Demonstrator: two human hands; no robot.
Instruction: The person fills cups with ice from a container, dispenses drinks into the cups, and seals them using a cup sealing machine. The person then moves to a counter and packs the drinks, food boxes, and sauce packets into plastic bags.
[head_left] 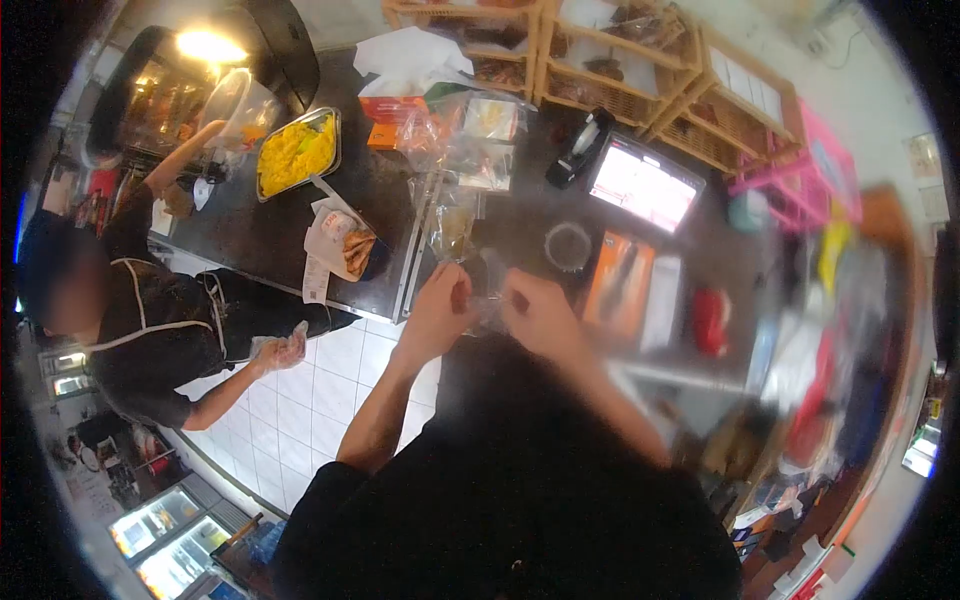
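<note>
In front of my chest, both hands pinch a clear plastic bag (488,305). My left hand (447,308) has its fingers curled closed on the bag's left side. My right hand (538,312) is closed in the same way at its right side. Just beyond my left hand, another small clear bag (453,228) lies at the metal edge of the dark counter (535,205). A round clear ring-shaped object (568,246) sits to the right of my hands. What the held bag contains is too blurred to make out.
A co-worker (150,310) in an apron stands at left, near a tray of yellow food (298,155). A paper-wrapped food packet (345,245) lies on the counter. Further right are a lit tablet (647,183), an orange box (617,280) and a red object (711,322). Wooden racks (620,60) stand behind.
</note>
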